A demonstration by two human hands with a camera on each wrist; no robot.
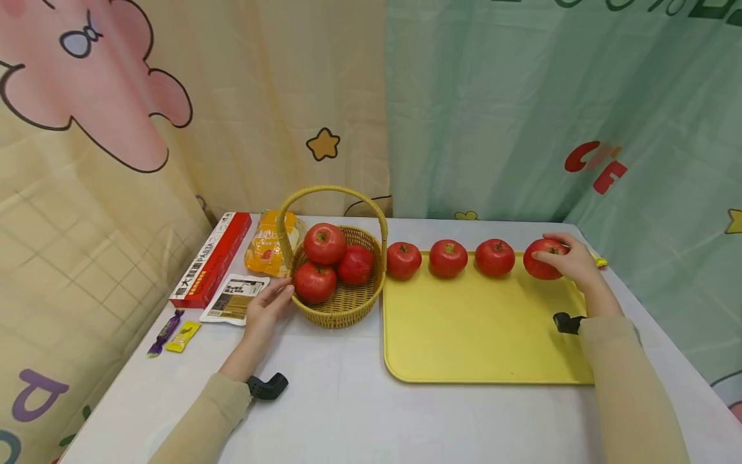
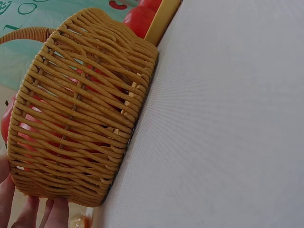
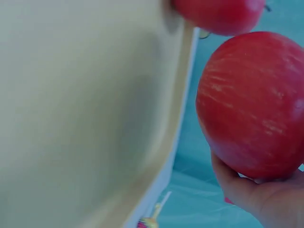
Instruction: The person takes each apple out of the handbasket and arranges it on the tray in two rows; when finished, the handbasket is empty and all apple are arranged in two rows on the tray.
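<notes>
In the head view, my left hand point(image 1: 268, 310) holds the left side of a round wicker basket point(image 1: 339, 317) with an arched handle. The left wrist view shows my fingertips point(image 2: 58, 209) against its woven wall point(image 2: 71, 109). Three red apples point(image 1: 315, 282) lie inside. At the far right corner of a yellow tray point(image 1: 481, 335), my right hand point(image 1: 570, 261) grips another apple point(image 1: 540, 263), thumb across its front. This apple point(image 3: 251, 104) fills much of the right wrist view, beside a neighbouring apple point(image 3: 221, 14). Several apples point(image 1: 447, 258) line the tray's back edge.
Left of the basket are a red pasta box point(image 1: 217, 267), an orange packet point(image 1: 268, 248) and a white-and-brown pouch point(image 1: 234, 298). Purple point(image 1: 166, 333) and yellow point(image 1: 183, 336) wrapped sweets lie near the table's left edge. Curtains point(image 1: 475, 129) hang behind the table.
</notes>
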